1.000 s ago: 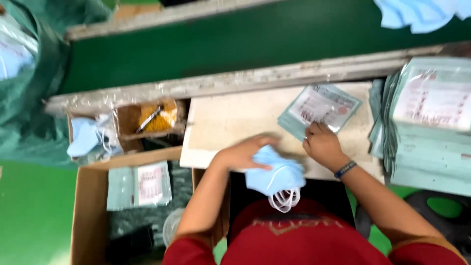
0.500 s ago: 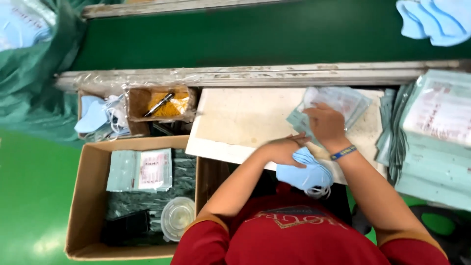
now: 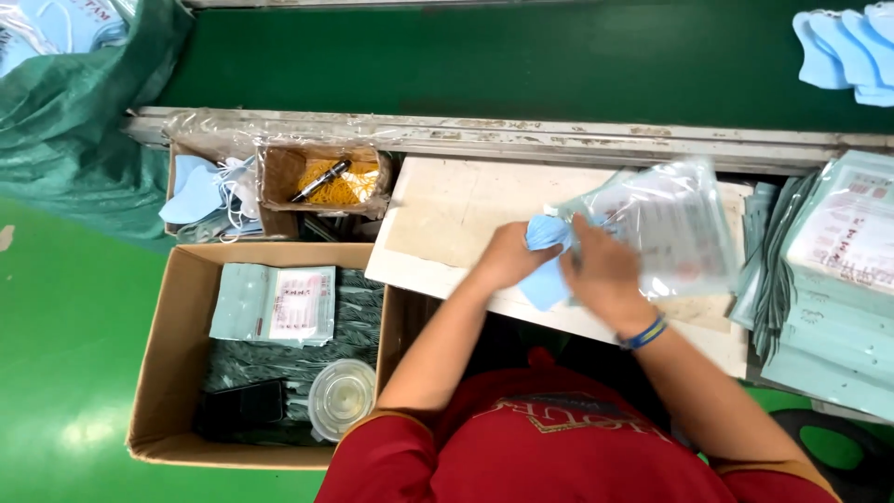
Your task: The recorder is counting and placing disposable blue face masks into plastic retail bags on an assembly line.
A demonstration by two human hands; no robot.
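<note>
A pale board serves as the table (image 3: 447, 214), set against a green conveyor belt (image 3: 484, 65). At the board's middle, a blue face mask (image 3: 545, 251) sits at the mouth of a clear plastic pouch (image 3: 675, 224). The left hand (image 3: 507, 253) has its fingers pinching the mask; the right hand (image 3: 605, 270) lies over mask and pouch edge, its fingers curled on them. A stack of filled pouches (image 3: 838, 270) lies to the right. To the left, a cardboard box (image 3: 172, 354) holds one sealed pouch (image 3: 275, 303) and a plastic cup (image 3: 342, 396). More blue masks (image 3: 843, 51) rest on the belt, upper right.
</note>
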